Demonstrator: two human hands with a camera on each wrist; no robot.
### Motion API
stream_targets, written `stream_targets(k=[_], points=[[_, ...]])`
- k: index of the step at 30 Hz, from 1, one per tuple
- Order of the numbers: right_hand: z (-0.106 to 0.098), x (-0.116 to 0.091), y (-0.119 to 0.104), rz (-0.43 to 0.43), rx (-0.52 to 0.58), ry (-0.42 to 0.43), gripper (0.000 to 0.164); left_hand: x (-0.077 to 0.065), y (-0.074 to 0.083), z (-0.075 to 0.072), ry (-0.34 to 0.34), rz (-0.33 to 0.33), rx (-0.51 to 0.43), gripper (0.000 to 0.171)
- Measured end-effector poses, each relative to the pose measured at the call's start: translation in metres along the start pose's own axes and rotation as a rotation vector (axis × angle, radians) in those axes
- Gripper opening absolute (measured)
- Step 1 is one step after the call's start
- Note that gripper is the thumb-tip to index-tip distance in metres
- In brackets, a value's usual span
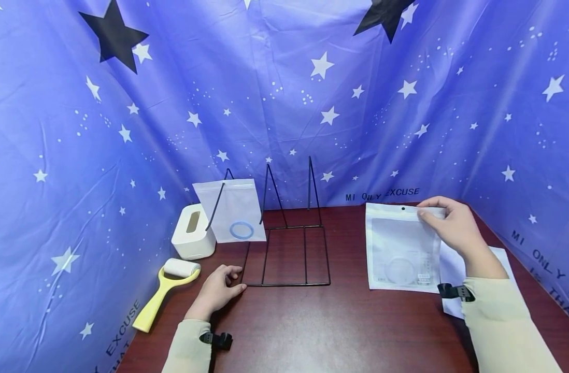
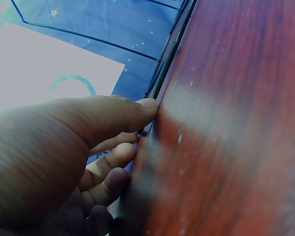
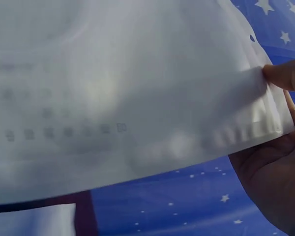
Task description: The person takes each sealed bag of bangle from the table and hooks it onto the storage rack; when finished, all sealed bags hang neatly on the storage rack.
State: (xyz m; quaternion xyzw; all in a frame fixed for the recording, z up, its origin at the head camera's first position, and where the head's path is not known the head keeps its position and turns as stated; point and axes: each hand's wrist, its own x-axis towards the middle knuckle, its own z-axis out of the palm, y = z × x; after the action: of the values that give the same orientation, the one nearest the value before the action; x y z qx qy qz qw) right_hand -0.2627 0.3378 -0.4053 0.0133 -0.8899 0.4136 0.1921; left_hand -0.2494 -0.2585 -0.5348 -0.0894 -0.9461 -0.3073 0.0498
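A black wire rack (image 1: pixel 306 255) with upright triangular dividers stands on the table. At its front left corner my left hand (image 1: pixel 218 290) pinches the base wire, the thumb (image 2: pixel 146 109) on the near side and the fingers curled behind. One white zip bag (image 1: pixel 228 207) with a blue ring printed on it leans upright in the rack's leftmost divider. To the right, my right hand (image 1: pixel 452 228) grips the top right corner of another white zip bag (image 1: pixel 392 243) and holds it upright. This bag has a hang hole, and a round shape shows faintly through its front.
A white sheet-like item (image 1: pixel 452 272) lies behind the right forearm. At left are a white tissue box (image 1: pixel 200 246) and a yellow-handled lint roller (image 1: pixel 156 300). A blue star-patterned curtain (image 1: pixel 284 103) borders the dark red wooden table (image 1: pixel 308 326).
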Motion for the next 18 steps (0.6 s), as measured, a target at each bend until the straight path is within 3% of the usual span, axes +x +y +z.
stream_targets(k=[18], points=[[-0.021, -0.017, -0.040, -0.120, 0.064, 0.105, 0.019, 0.001, 0.002, -0.002, -0.009, -0.003, -0.006, 0.043]])
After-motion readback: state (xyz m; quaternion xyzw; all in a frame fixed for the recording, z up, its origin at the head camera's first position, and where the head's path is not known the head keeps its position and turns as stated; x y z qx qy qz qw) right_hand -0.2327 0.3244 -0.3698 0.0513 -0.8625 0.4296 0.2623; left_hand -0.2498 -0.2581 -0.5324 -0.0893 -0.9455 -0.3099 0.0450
